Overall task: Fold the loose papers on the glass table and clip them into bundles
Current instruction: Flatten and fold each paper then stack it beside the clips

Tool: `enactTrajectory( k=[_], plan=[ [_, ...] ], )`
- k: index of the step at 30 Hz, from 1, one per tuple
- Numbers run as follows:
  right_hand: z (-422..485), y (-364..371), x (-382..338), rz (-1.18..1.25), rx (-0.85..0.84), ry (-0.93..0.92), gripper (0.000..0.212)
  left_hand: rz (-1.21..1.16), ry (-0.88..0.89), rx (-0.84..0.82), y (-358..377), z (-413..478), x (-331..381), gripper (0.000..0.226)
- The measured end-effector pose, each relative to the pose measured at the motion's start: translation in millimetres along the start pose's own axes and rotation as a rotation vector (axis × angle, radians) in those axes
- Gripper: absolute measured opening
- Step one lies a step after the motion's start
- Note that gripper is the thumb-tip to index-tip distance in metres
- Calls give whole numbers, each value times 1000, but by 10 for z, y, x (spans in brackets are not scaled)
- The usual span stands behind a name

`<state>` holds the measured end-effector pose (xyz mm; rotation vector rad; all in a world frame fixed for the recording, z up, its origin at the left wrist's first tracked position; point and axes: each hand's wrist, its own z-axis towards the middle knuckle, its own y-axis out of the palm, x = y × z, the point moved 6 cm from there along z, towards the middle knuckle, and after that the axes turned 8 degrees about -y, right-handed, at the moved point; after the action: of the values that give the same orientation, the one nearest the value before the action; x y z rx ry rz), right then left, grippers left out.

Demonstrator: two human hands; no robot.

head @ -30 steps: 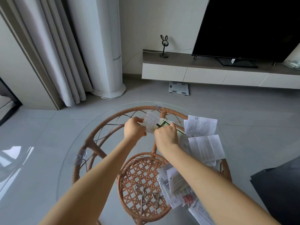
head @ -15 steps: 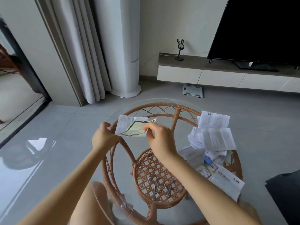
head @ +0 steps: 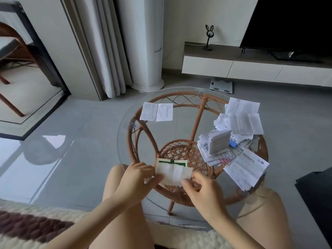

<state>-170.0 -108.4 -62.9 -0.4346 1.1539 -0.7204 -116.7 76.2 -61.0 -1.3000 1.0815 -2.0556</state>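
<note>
1. Folded paper (head: pixel 173 170), white with a dark green band along its top edge, at lower centre of the frame, held over the near part of the glass table (head: pixel 122 133), above the woven shelf (head: pixel 179 151) visible through the glass
2. Left hand (head: pixel 138 177) at the paper's lower left edge: thumb on top, fingers curled underneath, pinching it
3. Right hand (head: pixel 203 191) at the paper's lower right corner: thumb and forefinger pinched on it, remaining fingers loosely curled
4. Paper roughly flat, face up toward the camera, creases showing across the white part; touching the glass or not, cannot tell
5. Loose pile of papers (head: pixel 242 123) on the right side of the table, centre right of the frame, sheets overlapping at mixed angles; one folded leaflet (head: pixel 220 141) standing tented on the heap; small blue item (head: pixel 233 143) among them, kind unclear
6. One creased sheet (head: pixel 156 112) lying flat and alone on the far left part of the glass, well apart from the pile
7. Round glass top resting on a brown rattan frame (head: pixel 199 112)
8. Bare knees (head: pixel 116 177) at the bottom of the frame, either side of the table's near edge; woolly cream and brown rug (head: pixel 36 227) at lower left
9. Upper frame: dark television (head: pixel 287 22), low white cabinet (head: pixel 251 67), rabbit-eared stand (head: pixel 209 37), bathroom scale (head: pixel 221 85) on the grey floor, pale curtain (head: pixel 107 42), tall white column (head: pixel 147 42)
</note>
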Motion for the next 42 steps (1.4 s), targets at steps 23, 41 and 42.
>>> enactTrajectory(
  k=[23,41,42],
  plan=[
    [130,136,43,-336,-31,241,10,270,157,108,270,-76,98,34],
    [-71,161,133,-312,-107,-170,36,173,353,-349,424,-116,-28,55],
    [-70,168,140,-308,-118,-164,35,168,358,-363,417,-122,-49,56]
  ],
)
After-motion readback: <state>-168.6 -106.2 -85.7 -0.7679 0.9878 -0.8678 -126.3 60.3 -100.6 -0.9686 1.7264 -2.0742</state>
